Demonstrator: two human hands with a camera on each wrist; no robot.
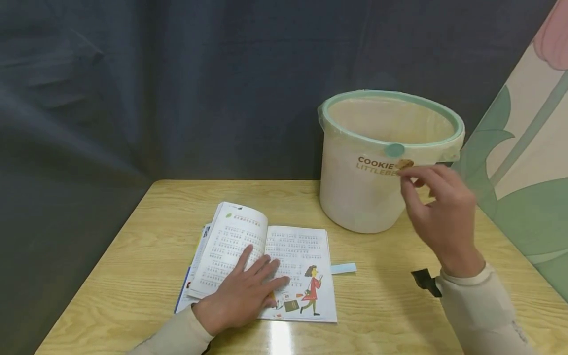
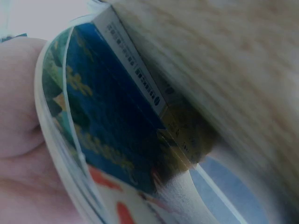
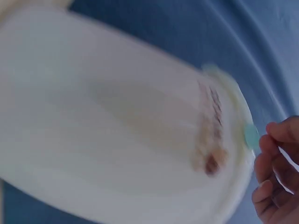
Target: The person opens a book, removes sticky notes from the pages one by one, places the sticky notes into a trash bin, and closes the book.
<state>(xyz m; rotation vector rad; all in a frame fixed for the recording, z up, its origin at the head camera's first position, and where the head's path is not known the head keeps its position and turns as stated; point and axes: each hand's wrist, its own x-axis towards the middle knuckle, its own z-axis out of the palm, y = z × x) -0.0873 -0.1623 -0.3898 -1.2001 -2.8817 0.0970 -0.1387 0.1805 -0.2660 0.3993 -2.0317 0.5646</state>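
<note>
An open book [image 1: 297, 246] with printed pages and a drawing of a walking figure lies on the table. My left hand [image 1: 246, 286] rests across its middle with the fingers spread, pressing on the pages. The left wrist view shows the book's blue cover [image 2: 107, 107] and curved page edges close by the hand. My right hand [image 1: 443, 212] is raised in front of a white bin [image 1: 359, 197] with a green rim. Its thumb and index fingertips come together, the other fingers curl, and nothing shows between them. A light blue strip [image 1: 343, 268] lies at the book's right edge.
The bin stands at the back right of the wooden table [image 1: 133, 236]; its green rim and label face forward. A dark curtain [image 1: 222, 88] hangs behind. At the right is a panel with painted leaves and a flower [image 1: 532, 148].
</note>
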